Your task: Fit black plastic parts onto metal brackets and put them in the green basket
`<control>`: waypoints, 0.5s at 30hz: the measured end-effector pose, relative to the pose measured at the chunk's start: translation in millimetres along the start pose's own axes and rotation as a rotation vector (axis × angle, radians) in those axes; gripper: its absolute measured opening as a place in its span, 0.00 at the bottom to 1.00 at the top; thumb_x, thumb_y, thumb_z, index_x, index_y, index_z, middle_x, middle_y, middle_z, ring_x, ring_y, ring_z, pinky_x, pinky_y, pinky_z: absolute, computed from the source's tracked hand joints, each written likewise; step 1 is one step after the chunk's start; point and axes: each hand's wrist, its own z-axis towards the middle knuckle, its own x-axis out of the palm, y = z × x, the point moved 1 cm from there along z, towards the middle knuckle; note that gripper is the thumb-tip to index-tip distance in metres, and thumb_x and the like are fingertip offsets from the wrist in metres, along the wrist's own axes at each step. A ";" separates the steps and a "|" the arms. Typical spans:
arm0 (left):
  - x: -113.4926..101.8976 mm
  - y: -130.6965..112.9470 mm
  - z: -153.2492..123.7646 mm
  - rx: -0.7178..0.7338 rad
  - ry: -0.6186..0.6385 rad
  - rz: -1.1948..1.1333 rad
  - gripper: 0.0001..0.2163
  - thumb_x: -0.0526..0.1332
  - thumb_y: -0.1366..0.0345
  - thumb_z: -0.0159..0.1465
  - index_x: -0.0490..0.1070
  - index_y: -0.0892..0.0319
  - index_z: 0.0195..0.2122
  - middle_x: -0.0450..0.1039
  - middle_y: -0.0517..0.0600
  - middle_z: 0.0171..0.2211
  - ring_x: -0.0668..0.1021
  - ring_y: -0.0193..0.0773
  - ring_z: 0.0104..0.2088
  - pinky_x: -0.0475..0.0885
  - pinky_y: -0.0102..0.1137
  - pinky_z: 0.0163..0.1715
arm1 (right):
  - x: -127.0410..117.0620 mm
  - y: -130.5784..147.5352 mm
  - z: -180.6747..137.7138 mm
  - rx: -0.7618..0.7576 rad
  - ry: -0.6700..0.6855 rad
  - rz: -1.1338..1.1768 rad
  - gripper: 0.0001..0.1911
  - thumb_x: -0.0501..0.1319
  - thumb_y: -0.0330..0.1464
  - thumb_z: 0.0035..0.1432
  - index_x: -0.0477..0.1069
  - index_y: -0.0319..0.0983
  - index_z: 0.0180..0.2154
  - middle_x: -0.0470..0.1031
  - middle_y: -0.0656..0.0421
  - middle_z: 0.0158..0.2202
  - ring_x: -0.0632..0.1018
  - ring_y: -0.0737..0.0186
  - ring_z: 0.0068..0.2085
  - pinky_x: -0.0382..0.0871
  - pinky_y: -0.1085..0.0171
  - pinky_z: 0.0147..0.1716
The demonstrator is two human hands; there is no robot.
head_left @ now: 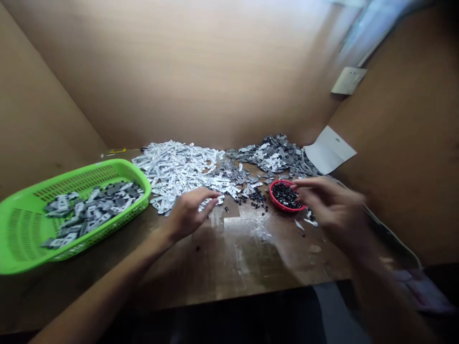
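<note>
My left hand [189,212] is in front of a heap of white plastic pieces [179,162]. Its thumb and index finger pinch a small white piece [221,198], mostly covered by the fingertips. My right hand [332,208], smeared by motion, is at the right side of a small red bowl [284,208]. Its fingertips reach over the bowl's rim, and whether they hold anything cannot be made out. Inside the bowl lie many small black parts [285,193]. More loose black parts [257,196] are scattered on the table left of it.
On the left stands a green basket [27,196] with grey and white pieces [96,210]. A heap of grey pieces [279,153] lies at the back right, beside a white card [330,150] and a cable [390,231]. Wooden panels [201,76] enclose the table [229,267].
</note>
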 end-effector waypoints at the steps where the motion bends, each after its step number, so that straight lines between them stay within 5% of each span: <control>1: 12.9 7.1 -0.9 0.052 0.045 0.048 0.10 0.53 0.65 0.64 0.70 0.60 0.43 0.71 0.52 0.38 0.72 0.36 0.39 0.68 0.33 0.40 | 16.0 -5.7 5.4 0.016 0.058 0.002 0.13 0.54 0.38 0.58 0.70 0.40 0.42 0.70 0.59 0.41 0.71 0.73 0.39 0.66 0.73 0.38; 4: 43.7 26.7 -8.3 0.148 0.123 0.125 0.10 0.51 0.68 0.64 0.70 0.61 0.43 0.69 0.53 0.41 0.70 0.39 0.42 0.66 0.35 0.41 | 78.7 -30.5 20.1 0.069 0.246 0.001 0.12 0.52 0.37 0.60 0.71 0.43 0.41 0.71 0.63 0.40 0.71 0.75 0.40 0.65 0.74 0.40; 8: 51.1 42.3 -19.2 0.140 0.151 0.079 0.11 0.51 0.69 0.64 0.68 0.59 0.45 0.68 0.53 0.41 0.69 0.38 0.43 0.65 0.34 0.42 | 145.2 -58.2 28.7 0.096 0.288 -0.218 0.11 0.53 0.36 0.58 0.71 0.42 0.40 0.70 0.60 0.40 0.69 0.68 0.44 0.61 0.68 0.44; 15: 45.5 37.2 -21.5 -0.041 0.144 -0.112 0.12 0.50 0.66 0.64 0.71 0.57 0.43 0.70 0.53 0.38 0.70 0.38 0.40 0.64 0.33 0.41 | 157.9 -71.6 25.5 0.048 0.248 -0.282 0.12 0.52 0.36 0.60 0.71 0.40 0.37 0.68 0.57 0.37 0.65 0.67 0.42 0.58 0.67 0.42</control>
